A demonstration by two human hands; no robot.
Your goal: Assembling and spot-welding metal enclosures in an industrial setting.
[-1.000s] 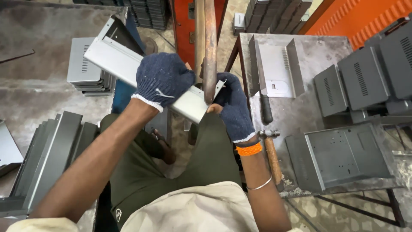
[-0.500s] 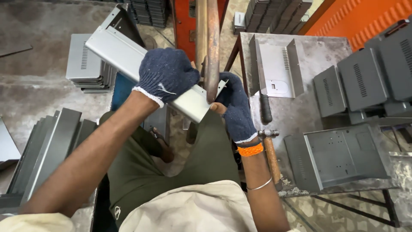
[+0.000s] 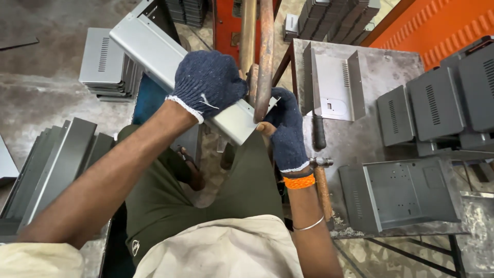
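Note:
Both my hands wear dark blue knit gloves. My left hand (image 3: 208, 82) grips the top of a long bent sheet-metal panel (image 3: 149, 49), light grey, which slants from the upper left down to the centre. My right hand (image 3: 285, 128) holds the panel's lower right end from below, next to two upright copper-coloured rods (image 3: 265, 56) of a machine. The panel's end sits against these rods. An orange band and a thin metal bangle circle my right wrist.
A metal table (image 3: 391, 67) at right carries grey sheet-metal boxes (image 3: 404, 193), a bent panel (image 3: 334, 85), a hammer (image 3: 321, 185) and a dark-handled tool (image 3: 319, 131). Stacks of grey panels lie on the floor at left (image 3: 100, 64) and lower left (image 3: 56, 170).
The panel and both hands have shifted slightly up and left against the rods. Both grips are unchanged.

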